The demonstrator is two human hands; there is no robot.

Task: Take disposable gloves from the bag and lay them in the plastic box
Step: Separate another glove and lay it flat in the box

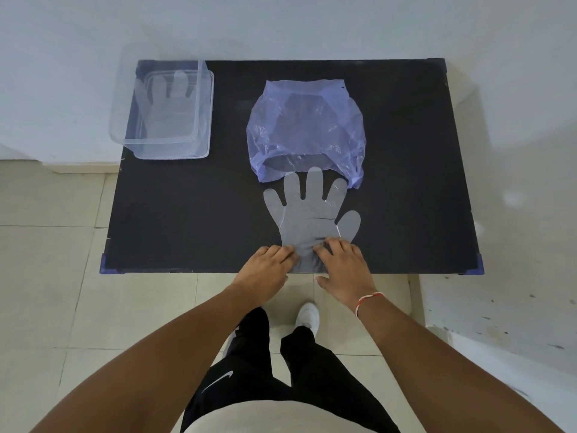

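Note:
A clear disposable glove (307, 214) lies flat on the black table (187, 214), fingers pointing away from me, its fingertips at the mouth of the purple plastic bag (304, 126). My left hand (265, 270) and my right hand (343, 265) both press on the glove's cuff at the table's near edge, bunching it between their fingertips. A clear plastic box (199, 120) stands at the far left corner with a glove (165, 104) lying flat inside it.
The table's near corners have blue caps (479, 267). A white wall runs behind the table and a pale block (499, 307) stands at the right. Tiled floor and my legs are below the near edge.

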